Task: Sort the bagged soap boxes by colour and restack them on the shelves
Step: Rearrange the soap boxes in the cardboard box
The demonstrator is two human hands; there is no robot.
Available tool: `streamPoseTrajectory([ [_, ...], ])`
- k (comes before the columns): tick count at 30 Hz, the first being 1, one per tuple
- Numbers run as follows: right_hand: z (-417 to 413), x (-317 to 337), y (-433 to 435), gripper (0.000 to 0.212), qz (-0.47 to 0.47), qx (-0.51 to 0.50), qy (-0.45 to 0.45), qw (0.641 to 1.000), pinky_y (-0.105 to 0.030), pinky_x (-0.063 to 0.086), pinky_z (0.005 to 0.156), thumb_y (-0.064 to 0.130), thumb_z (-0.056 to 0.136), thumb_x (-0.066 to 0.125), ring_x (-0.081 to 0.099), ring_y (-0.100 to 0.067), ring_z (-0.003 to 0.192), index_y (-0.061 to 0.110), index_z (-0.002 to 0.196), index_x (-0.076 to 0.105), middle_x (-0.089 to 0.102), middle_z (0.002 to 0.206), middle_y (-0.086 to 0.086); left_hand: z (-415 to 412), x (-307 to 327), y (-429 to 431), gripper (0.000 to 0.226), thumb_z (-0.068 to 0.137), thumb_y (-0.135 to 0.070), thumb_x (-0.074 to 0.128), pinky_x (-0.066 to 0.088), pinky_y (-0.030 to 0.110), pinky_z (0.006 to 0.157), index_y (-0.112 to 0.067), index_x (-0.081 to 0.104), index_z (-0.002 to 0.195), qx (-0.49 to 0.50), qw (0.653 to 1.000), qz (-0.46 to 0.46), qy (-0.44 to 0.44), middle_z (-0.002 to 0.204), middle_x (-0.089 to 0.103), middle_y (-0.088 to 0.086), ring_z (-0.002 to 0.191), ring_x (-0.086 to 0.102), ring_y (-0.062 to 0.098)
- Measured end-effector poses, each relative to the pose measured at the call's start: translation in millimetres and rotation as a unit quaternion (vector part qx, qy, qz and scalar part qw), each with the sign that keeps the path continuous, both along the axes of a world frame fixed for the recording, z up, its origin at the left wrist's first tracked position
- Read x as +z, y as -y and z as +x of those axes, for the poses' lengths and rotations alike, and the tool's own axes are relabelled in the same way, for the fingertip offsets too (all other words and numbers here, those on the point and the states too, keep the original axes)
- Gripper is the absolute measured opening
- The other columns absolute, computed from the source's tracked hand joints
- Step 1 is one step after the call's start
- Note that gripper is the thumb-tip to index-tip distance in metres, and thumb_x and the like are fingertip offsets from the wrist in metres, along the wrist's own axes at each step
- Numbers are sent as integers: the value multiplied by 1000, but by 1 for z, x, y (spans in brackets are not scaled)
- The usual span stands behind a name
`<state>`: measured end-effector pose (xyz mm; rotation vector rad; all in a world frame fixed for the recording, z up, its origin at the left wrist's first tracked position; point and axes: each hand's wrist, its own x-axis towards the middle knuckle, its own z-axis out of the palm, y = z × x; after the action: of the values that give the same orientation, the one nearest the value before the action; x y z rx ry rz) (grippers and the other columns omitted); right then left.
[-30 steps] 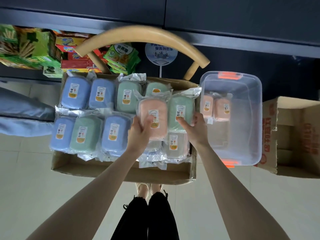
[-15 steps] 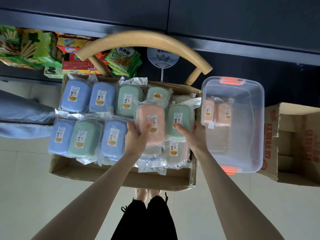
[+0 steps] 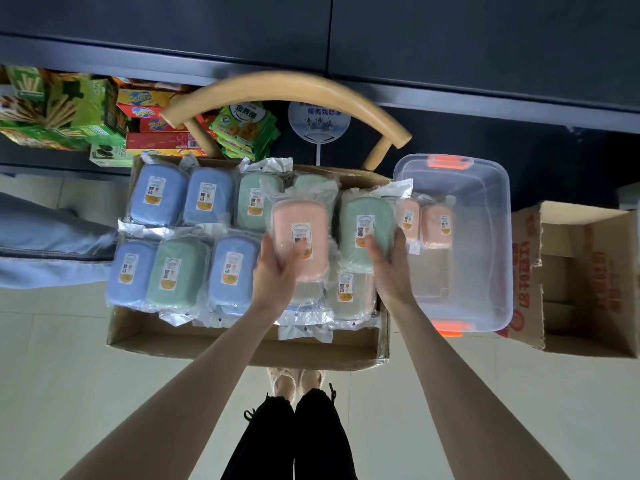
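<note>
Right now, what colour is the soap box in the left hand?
The soap box is pink, clearest in the head view.

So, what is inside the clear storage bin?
Two pink bagged soap boxes stand side by side by the left wall of the clear storage bin. The right forearm partly hides its near left corner.

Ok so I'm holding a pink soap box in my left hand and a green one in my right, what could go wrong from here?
1. Your left hand grips the pink soap box only at its lower end, through a glossy bag; it may slip back into the cardboard box.
2. Your right hand holds the green soap box beside the clear bin, which holds two pink boxes only; dropping it there would mix colours.
</note>
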<state>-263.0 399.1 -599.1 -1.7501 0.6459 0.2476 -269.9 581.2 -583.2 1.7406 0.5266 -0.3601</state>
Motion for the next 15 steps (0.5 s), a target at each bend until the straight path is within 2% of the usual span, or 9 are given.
streamPoseTrajectory([
  [2, -4, 9, 4, 53, 19, -31, 8, 999, -47, 45, 103, 36, 95, 57, 53, -24, 121, 20, 140, 34, 51, 134, -6, -2, 7, 3, 42, 94, -36, 54, 59, 45, 70, -17, 41, 129, -12, 1000, -15, 3, 115, 62, 3, 103, 64, 18],
  [4, -10, 18, 12, 53, 36, -62, 16, 997, -46, 48, 100, 37, 93, 60, 57, -23, 117, 20, 137, 36, 56, 129, -4, -2, 14, 11, 44, 95, -36, 52, 60, 42, 59, -18, 38, 133, -27, 999, -15, 10, 113, 61, 1, 98, 65, 10],
  [6, -16, 26, 25, 59, 31, -86, 26, 995, -39, 53, 94, 37, 88, 68, 62, -19, 111, 18, 135, 39, 62, 120, 1, -2, 20, 24, 41, 96, -36, 51, 58, 36, 52, -19, 37, 132, -37, 999, -7, 27, 108, 61, -4, 83, 65, -3],
  [8, -21, 33, 42, 61, 13, -102, 31, 994, -25, 55, 81, 34, 83, 74, 65, -12, 101, 16, 131, 41, 64, 109, 9, -3, 27, 40, 37, 97, -35, 49, 52, 23, 46, -19, 36, 128, -49, 998, -6, 44, 105, 61, -5, 73, 63, -6],
  [9, -25, 36, 53, 61, 3, -104, 30, 994, -16, 54, 73, 34, 81, 75, 65, -5, 95, 16, 129, 42, 63, 106, 12, -4, 30, 49, 37, 97, -34, 49, 49, 18, 45, -16, 35, 127, -56, 997, -9, 49, 104, 61, -4, 70, 64, -5],
  [11, -31, 39, 71, 58, -4, -105, 21, 994, -10, 50, 64, 35, 80, 76, 65, 2, 87, 19, 125, 42, 63, 104, 13, -5, 34, 66, 40, 96, -34, 49, 50, 19, 49, -11, 33, 124, -65, 996, -16, 57, 102, 59, -3, 70, 65, -2],
  [13, -38, 43, 95, 52, -11, -111, 14, 994, -17, 52, 71, 38, 82, 74, 65, -5, 92, 23, 120, 41, 62, 104, 12, -5, 37, 91, 43, 95, -38, 49, 54, 26, 56, -12, 31, 125, -75, 995, -12, 62, 101, 57, -11, 74, 65, 0],
  [15, -46, 42, 124, 50, -12, -109, 8, 994, -24, 52, 78, 40, 83, 72, 62, -15, 100, 26, 118, 39, 59, 105, 11, -7, 36, 119, 37, 95, -37, 51, 54, 19, 59, -18, 31, 120, -81, 994, -10, 71, 102, 56, -17, 78, 65, -5],
])
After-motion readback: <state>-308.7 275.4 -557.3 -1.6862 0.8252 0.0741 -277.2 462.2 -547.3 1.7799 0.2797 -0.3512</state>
